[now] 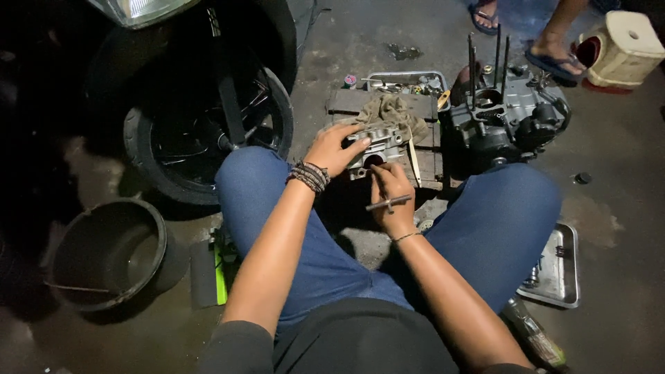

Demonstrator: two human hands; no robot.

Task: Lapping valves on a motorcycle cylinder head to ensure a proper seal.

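So the metal engine part [377, 145] is gripped by the left hand [336, 149], and a small T-shaped tool [389, 203] is pinched in the right hand [391, 190].

Dim, centre-lit scene, dark soft edges

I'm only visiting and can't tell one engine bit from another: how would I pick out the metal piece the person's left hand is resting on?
Start at the large dark engine block with upright studs on the floor ahead of the knees. Left of it lies a wooden board with a brown rag. The small silvery cast-metal part sits there under the left hand; unlike the dark block, it is pale, with a round hole facing the right hand.
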